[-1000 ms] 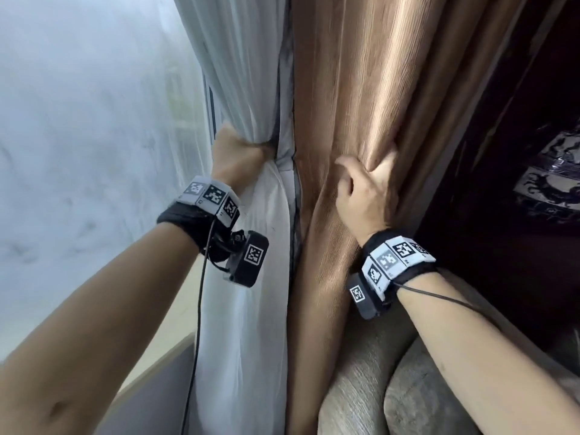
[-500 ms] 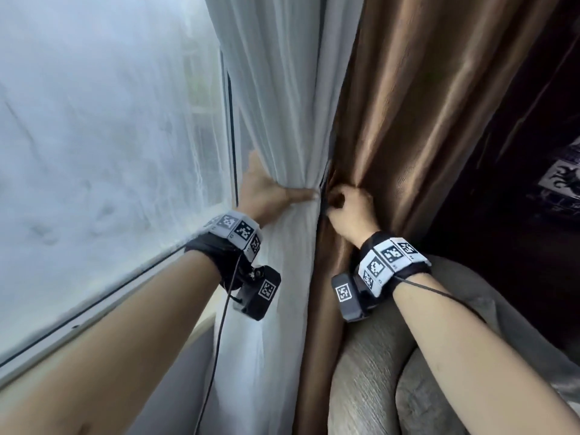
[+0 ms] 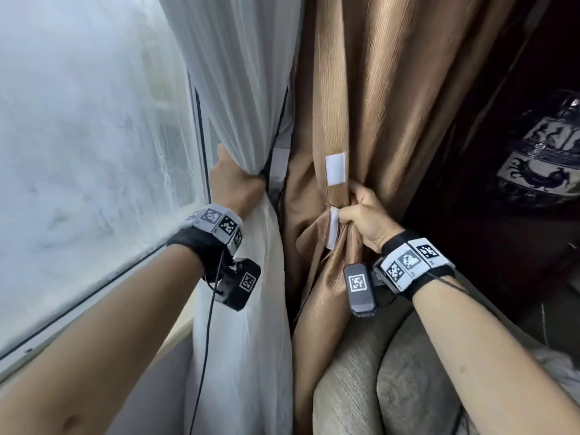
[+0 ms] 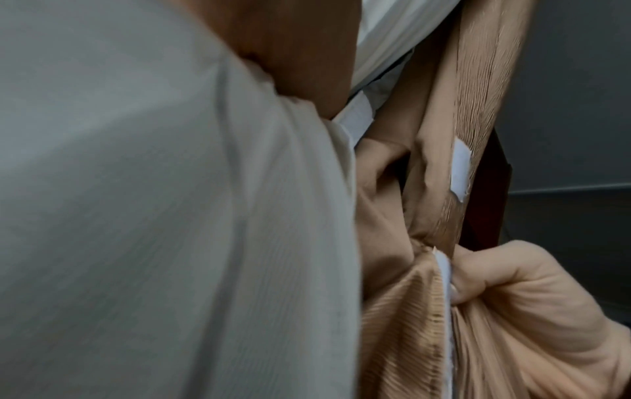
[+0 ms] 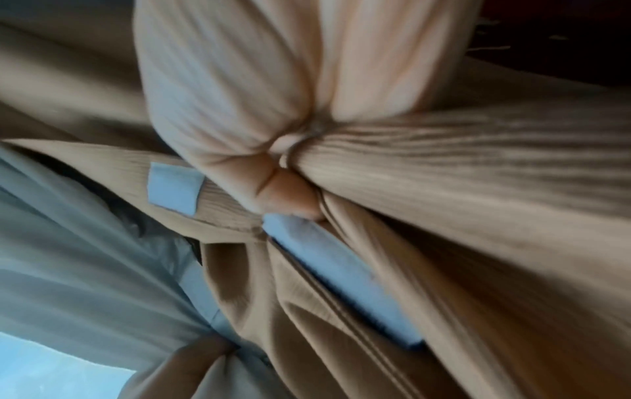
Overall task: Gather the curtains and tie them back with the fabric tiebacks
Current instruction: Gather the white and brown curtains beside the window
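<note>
A white sheer curtain [image 3: 244, 89] hangs left of a tan ribbed curtain [image 3: 376, 89]. My left hand [image 3: 233, 183] grips the gathered sheer at window-sill height; its fingers are hidden behind the cloth. My right hand [image 3: 361, 211] clutches a bunch of the tan curtain, and its fingers pinch a tan tieback strip [image 3: 333, 127] that hangs down the front. The strip carries two white fastener patches, an upper patch [image 3: 335, 168] above my fist and a lower patch [image 3: 332, 227] beside it. The lower patch [image 5: 341, 278] lies under my thumb [image 5: 283, 194] in the right wrist view.
A large frosted window [image 3: 88, 127] fills the left, with its sill [image 3: 94, 296] running below my left forearm. A grey upholstered seat back [image 3: 370, 378] rises at the lower right, close under my right wrist. Dark furnishings [image 3: 539, 158] lie at the far right.
My right hand has shifted right and a little lower on the tan curtain, and the tieback strip with white patches has come into sight in its grip. My left hand stays on the sheer.
</note>
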